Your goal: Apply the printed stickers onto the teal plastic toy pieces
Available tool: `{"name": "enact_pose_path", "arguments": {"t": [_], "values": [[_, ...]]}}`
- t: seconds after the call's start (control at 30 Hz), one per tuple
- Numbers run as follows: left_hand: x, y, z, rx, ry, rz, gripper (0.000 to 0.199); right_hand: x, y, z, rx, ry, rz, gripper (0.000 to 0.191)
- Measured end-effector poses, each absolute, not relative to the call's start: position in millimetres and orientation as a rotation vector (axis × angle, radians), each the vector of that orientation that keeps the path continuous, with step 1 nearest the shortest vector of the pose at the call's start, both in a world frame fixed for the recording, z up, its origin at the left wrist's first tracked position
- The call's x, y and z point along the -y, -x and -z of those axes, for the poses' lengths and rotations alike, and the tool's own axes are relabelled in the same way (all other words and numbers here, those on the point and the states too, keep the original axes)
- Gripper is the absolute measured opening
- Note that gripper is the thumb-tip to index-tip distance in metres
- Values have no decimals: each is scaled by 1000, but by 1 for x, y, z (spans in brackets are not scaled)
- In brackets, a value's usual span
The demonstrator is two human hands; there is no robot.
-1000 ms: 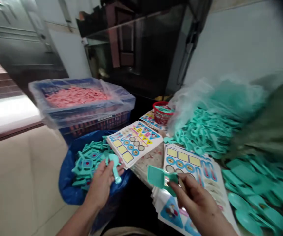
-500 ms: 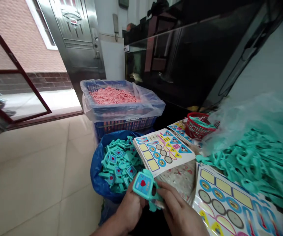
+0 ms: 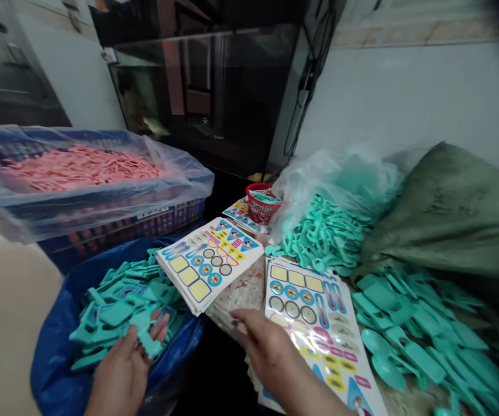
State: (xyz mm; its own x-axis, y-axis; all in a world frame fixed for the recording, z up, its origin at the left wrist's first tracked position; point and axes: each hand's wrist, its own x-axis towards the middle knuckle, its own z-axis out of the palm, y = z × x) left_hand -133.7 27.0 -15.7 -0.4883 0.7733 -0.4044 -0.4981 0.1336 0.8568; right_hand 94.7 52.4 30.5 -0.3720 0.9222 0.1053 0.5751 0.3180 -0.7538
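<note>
My left hand (image 3: 123,367) is at the near side of a blue plastic bag (image 3: 54,346) full of turquoise plastic toy pieces. Its thumb and fingers are apart, palm up, with a turquoise toy piece (image 3: 146,336) loose between them over the heap. My right hand (image 3: 271,358) is closed in a pinch above the near edge of a sticker sheet stack (image 3: 295,341); whatever its fingertips hold is too small to make out. Another stack of sticker sheets (image 3: 215,254) lies between the bag and that stack.
Blue crates (image 3: 167,216) lined with plastic hold pink pieces at left. A red basket (image 3: 263,211) stands behind the stickers. Loose turquoise pieces (image 3: 423,341) and a green sack (image 3: 440,219) are at right. A glass tank (image 3: 232,86) is at the back.
The view has swung right. My left hand has moved from in front of me to the bag with the toy piece, its fingers now apart. My right hand has separated from the piece.
</note>
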Motion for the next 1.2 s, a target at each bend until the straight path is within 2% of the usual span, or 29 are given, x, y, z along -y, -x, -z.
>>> {"name": "enact_pose_path", "arguments": {"t": [0.17,0.37,0.6,0.83,1.2], "values": [[-26,103,8,-1315,-375,-1413,49,-55,-196,-28,1682,1740,-795,40],[-31,44,5,-1062,-601,-1082,39,-49,-267,-1,1619,1830,-601,35],[-39,-20,11,-879,-574,-791,35,-37,-275,20,1759,1887,-548,22],[-48,-49,16,-866,-639,-759,35,-48,-283,30,1920,1875,-386,19],[-60,-54,18,-907,-550,-708,35,-63,-275,27,2037,1811,-423,20]]}}
